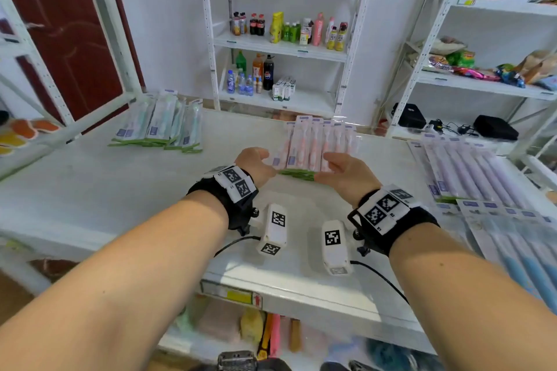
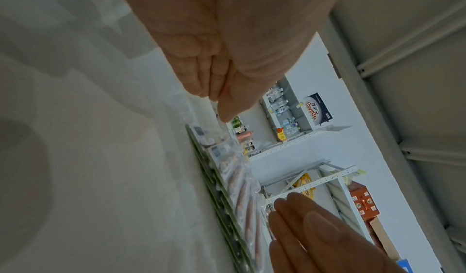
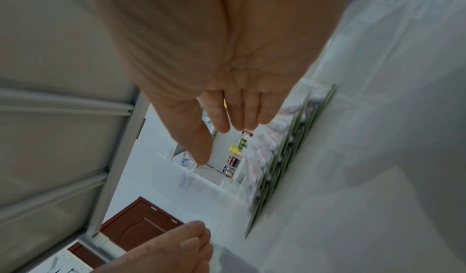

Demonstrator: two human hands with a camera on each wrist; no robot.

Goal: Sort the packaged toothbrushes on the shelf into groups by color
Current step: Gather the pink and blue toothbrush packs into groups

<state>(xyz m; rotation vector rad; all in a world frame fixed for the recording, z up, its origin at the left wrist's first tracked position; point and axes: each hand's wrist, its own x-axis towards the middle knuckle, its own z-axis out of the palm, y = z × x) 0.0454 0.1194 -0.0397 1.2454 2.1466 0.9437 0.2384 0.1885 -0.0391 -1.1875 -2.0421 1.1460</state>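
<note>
A fanned pile of pink packaged toothbrushes (image 1: pixel 316 141) lies mid-shelf on the white shelf board (image 1: pixel 90 190). My left hand (image 1: pixel 261 160) sits at the pile's near left corner and my right hand (image 1: pixel 335 163) at its near right corner. Both have relaxed fingers and hold nothing. In the left wrist view the left fingertips (image 2: pixel 223 110) hover by the edge of the pink packs (image 2: pixel 242 187). In the right wrist view the right fingers (image 3: pixel 227 122) are straight beside the pink packs (image 3: pixel 264 150). Green packs (image 1: pixel 159 125) lie back left, purple packs (image 1: pixel 470 169) on the right, and blue packs (image 1: pixel 518 244) front right.
A white rack of drink bottles (image 1: pixel 283 36) stands behind the shelf. A rack with snack bags (image 1: pixel 470 69) and black cases (image 1: pixel 494 128) is at the right. A dark red door (image 1: pixel 69 33) is at the left. Another shelf board runs close overhead (image 2: pixel 403 38).
</note>
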